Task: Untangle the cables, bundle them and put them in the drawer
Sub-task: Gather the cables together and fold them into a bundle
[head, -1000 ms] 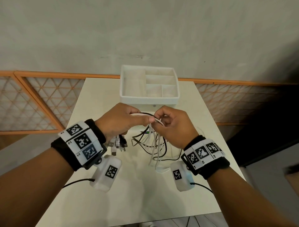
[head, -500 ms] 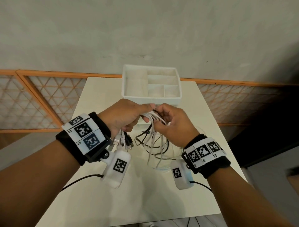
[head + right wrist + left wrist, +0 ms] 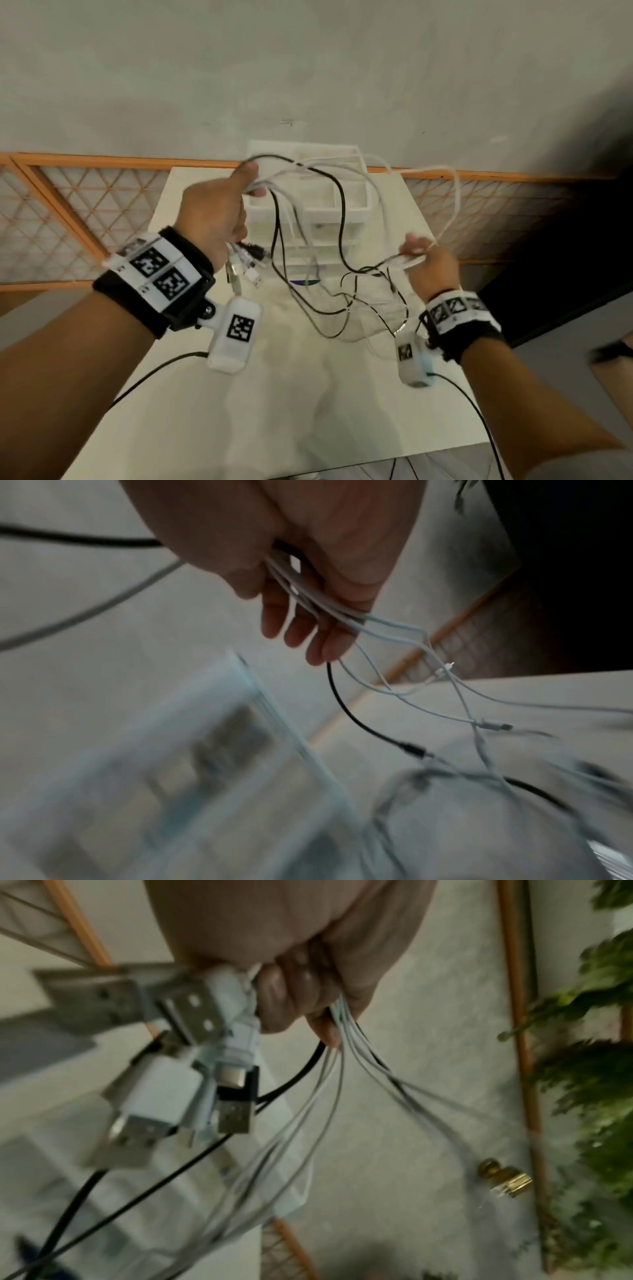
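Observation:
Several white and black cables (image 3: 337, 212) stretch in loops between my two hands, above the table. My left hand (image 3: 219, 212) is raised in front of the white drawer unit (image 3: 359, 214) and grips the cables in a fist; their USB plugs (image 3: 245, 262) hang below it. The left wrist view shows my left hand (image 3: 298, 988) closed round the cables (image 3: 308, 1110), with the USB plugs (image 3: 192, 1053) bunched beside it. My right hand (image 3: 426, 258), lower and to the right, pinches the same cables; the right wrist view shows white strands (image 3: 308, 588) held in my right hand (image 3: 308, 569).
The drawer unit stands at the far end of the cream table (image 3: 274, 394), its top drawer open with divided compartments. An orange lattice railing (image 3: 68, 212) runs behind the table. Small cable ends (image 3: 397, 329) dangle near my right wrist. The pictures are blurred by motion.
My hands were close together over the cable bunch. They have pulled apart: the left rose up and away, the right swung out to the right, and the cables spread between them.

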